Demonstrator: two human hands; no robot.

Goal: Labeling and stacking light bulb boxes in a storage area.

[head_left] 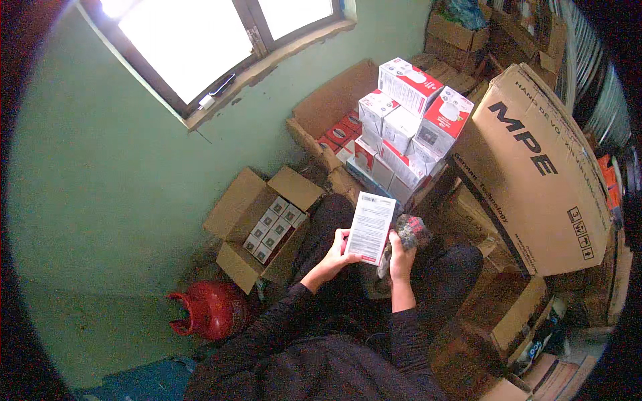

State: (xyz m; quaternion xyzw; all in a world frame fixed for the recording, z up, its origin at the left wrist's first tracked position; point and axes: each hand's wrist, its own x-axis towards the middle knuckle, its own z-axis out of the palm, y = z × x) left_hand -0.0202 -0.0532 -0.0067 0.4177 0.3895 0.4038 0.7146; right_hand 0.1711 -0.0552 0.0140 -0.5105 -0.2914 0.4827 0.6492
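A small white carton with a red lower edge and printed text (370, 226) is held upright in front of me. My left hand (332, 258) grips its left side, the thumb along the edge. My right hand (401, 259) is closed around a crumpled dark cloth with a red patch (412, 231), right beside the carton's right edge. Whether the right fingers also touch the carton I cannot tell. Just beyond, red-and-white cartons (401, 127) are stacked in and above an open cardboard box (328, 100).
To the left, an open cardboard box (239, 200) holds rows of small white cartons (271, 227). A red gas cylinder (212, 309) stands by the green wall (120, 200). On the right leans a large brown carton (542, 180). A window (194, 47) is above.
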